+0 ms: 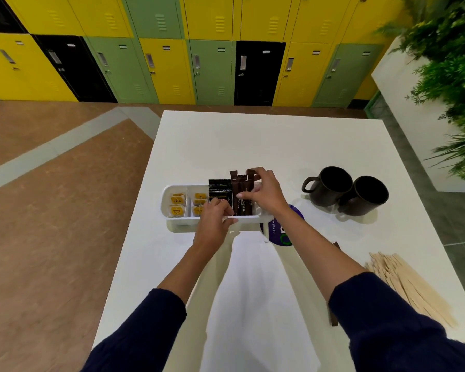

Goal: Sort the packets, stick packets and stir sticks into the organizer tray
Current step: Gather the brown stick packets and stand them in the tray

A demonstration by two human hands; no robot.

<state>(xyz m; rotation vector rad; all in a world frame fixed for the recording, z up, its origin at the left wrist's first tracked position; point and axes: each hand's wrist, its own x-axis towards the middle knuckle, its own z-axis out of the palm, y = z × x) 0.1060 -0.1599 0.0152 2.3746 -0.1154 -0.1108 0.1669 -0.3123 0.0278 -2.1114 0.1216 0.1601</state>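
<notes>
Looks like they're mid stick-packet step: right grip (263, 191) pinching the brown stick packets (241, 193) upright in the organizer tray (163, 202) while the left grip (215, 218) clamps its near rim, so I'd guess next comes reaching right for the stir sticks (408, 283) lying loose on the bench (253, 146).

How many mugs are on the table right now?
2. One dark mug stands right of the organizer tray, its handle facing the tray; the second mug sits close beside it on its right. Nothing appears to hide another.
</notes>
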